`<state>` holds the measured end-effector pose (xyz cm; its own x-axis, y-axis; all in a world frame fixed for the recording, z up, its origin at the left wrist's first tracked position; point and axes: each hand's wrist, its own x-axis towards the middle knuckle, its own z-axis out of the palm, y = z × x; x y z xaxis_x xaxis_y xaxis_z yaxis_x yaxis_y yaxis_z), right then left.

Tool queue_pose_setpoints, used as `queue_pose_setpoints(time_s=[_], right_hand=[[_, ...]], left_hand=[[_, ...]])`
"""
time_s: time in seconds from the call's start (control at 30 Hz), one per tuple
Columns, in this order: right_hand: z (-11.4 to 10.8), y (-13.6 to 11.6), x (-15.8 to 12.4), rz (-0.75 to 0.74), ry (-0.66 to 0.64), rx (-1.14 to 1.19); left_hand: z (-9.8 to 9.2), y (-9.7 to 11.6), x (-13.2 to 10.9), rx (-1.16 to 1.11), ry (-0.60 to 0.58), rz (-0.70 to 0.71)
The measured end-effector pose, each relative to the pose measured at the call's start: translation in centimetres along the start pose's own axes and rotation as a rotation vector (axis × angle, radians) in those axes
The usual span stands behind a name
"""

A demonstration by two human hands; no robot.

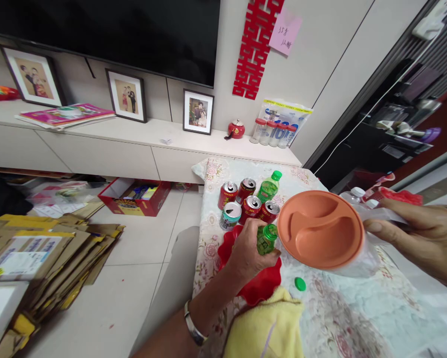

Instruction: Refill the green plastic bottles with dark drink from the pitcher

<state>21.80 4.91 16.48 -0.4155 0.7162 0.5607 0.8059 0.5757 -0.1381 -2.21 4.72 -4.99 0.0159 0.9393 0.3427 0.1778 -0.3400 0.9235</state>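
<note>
Pale wall [331, 44] ahead of me, big dark TV [100, 40] on it, tiled floor [137, 283] below. Long white cabinet [104, 154] along the wall; framed photos [128, 97], small red pot [236, 129] and red-lidded jars [258, 133] on top. Table next, floral cloth [331, 318] over it, far end up by the cabinet. Flattened cardboard [55, 263] piled on the floor; red box [134, 204] near the cabinet's base. Yellow towel [266, 328] at the table's near side, red scalloped tray [262, 287] just beyond.

Clear jug [370, 258], orange lid [320, 228] on, near the tray; right hand [426, 238] wrapped on its handle, thumb near side. Left hand [248, 251] over the tray, fingers curled snugly round a green bottle [267, 239], neck poking up. Capped bottle [269, 189] stands beyond, beside five cans [252, 209]. Loose green cap [300, 284] flat on the cloth.

Hard to see: TV cut off at top. Right hand's fingers partly behind the handle. Jug body mostly under the lid, contents unreadable. Green bottle's lower part hidden; can't tell if it sits in the tray, or touches the jug. Clear bottles [355, 195] half blocked by the jug.
</note>
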Motion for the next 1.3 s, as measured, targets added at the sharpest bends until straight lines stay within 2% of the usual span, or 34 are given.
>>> queue_pose_setpoints(time_s=[0.47,0.9,1.3], right_hand=[[-0.12,0.49,-0.44,0.024,-0.008,0.026],[0.17,0.17,0.24,-0.069,0.002,-0.003],[0.16,-0.2,0.39,-0.061,0.0,0.006]], left_hand=[[0.02,0.13,0.08,0.016,0.005,0.002],[0.07,-0.01,0.09,0.009,0.002,0.001],[0.08,-0.17,0.0,0.022,0.014,0.038]])
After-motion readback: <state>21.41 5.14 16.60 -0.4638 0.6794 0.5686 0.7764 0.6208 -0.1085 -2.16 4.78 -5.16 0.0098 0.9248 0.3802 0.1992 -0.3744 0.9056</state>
